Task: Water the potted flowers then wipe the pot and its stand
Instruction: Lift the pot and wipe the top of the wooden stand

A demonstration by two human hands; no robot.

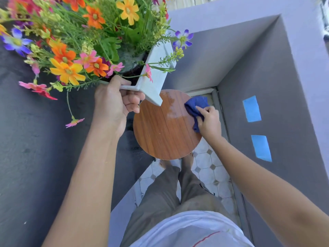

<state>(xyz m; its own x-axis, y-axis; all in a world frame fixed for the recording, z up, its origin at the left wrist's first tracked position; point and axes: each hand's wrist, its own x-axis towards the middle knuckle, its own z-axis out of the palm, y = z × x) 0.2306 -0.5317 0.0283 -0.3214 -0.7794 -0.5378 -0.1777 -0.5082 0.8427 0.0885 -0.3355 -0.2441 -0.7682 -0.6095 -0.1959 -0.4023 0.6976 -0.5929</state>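
Left hand (117, 102) is clamped on the near rim of the white pot (154, 81), holding it lifted and tilted, left of and above the stand (160, 132). Right hand (208, 120) is closed on a blue cloth (195, 107) pressed to the stand's right edge; a wet sheen shows at its far side. Risk: the one-handed hold could slip, dropping the pot or spilling soil. Trailing flowers (67, 68) overhang the left. A grey wall (267, 68) with blue tape (252, 108) crowds the right, and bare feet (187, 158) stand directly beneath.

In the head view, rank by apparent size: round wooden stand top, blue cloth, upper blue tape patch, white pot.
1. Wooden stand top, clearly largest.
2. White pot, though flowers hide much and it sits nearer the camera.
3. Blue cloth and upper tape patch look alike; cloth is bunched.
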